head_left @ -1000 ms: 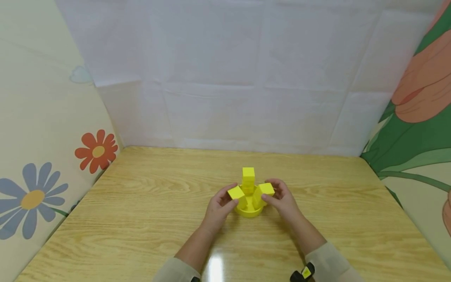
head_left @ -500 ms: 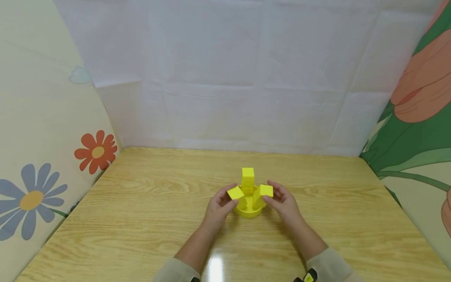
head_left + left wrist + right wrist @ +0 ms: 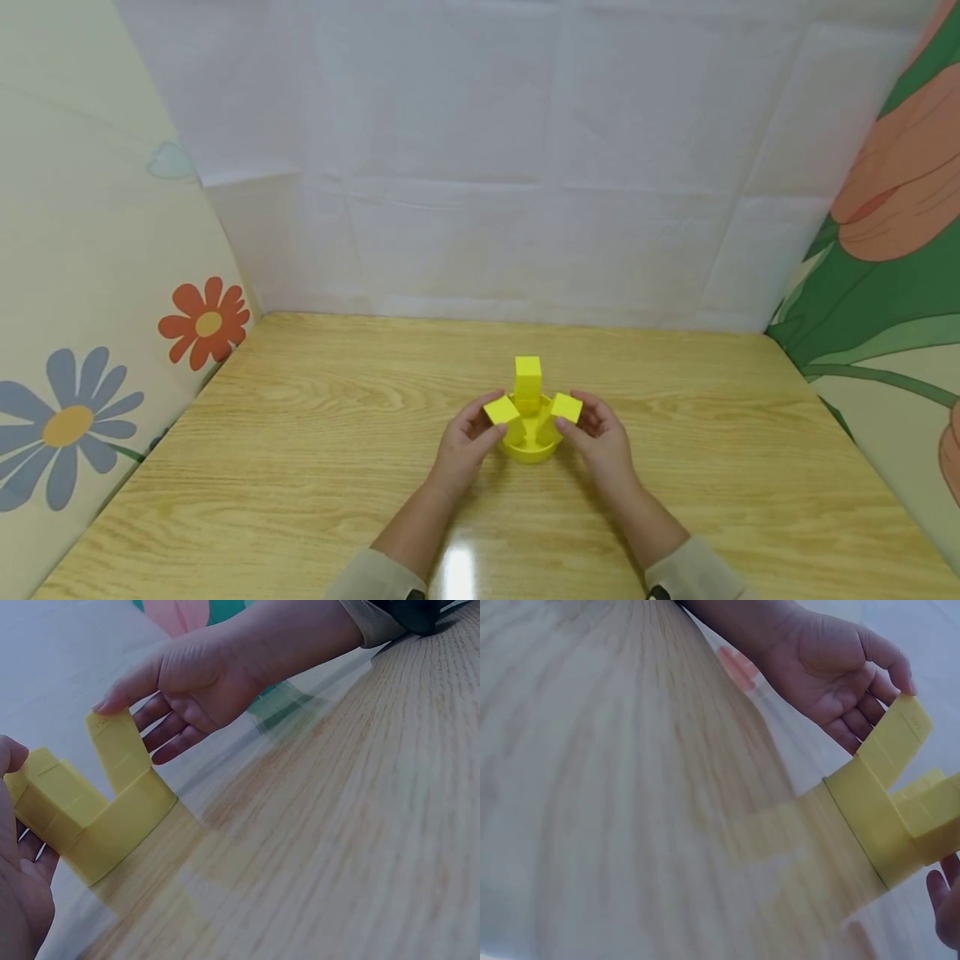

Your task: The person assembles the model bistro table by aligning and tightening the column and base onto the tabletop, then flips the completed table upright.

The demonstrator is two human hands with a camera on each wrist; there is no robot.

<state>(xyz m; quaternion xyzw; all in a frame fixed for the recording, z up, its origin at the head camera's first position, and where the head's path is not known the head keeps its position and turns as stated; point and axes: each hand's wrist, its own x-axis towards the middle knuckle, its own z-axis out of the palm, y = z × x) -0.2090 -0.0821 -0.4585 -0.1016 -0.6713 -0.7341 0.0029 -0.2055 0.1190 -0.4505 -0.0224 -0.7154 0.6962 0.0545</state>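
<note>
On the table stands a yellow round base (image 3: 529, 454) with a raised rim, carrying three yellow posts. The left post (image 3: 502, 411) leans outward; my left hand (image 3: 461, 450) pinches its upper part between thumb and fingers. My right hand (image 3: 603, 446) holds the right post (image 3: 566, 407) the same way, thumb on the near side. Untouched, the back post (image 3: 528, 375) rises taller between them. The left wrist view has the right hand (image 3: 202, 682) with its thumb on a post top (image 3: 116, 739). In the right wrist view, the left hand (image 3: 832, 671) holds the other leaning post (image 3: 896, 739).
The wood-grain table (image 3: 315, 433) extends around the base on all sides. A white cloth (image 3: 465, 167) hangs behind it. Flower-printed panels stand at the left (image 3: 75, 250) and right (image 3: 885, 317).
The right hand has shifted slightly, its thumb moving left across the post, and the right post has turned a little. The left hand, the left post and the base look unchanged.
</note>
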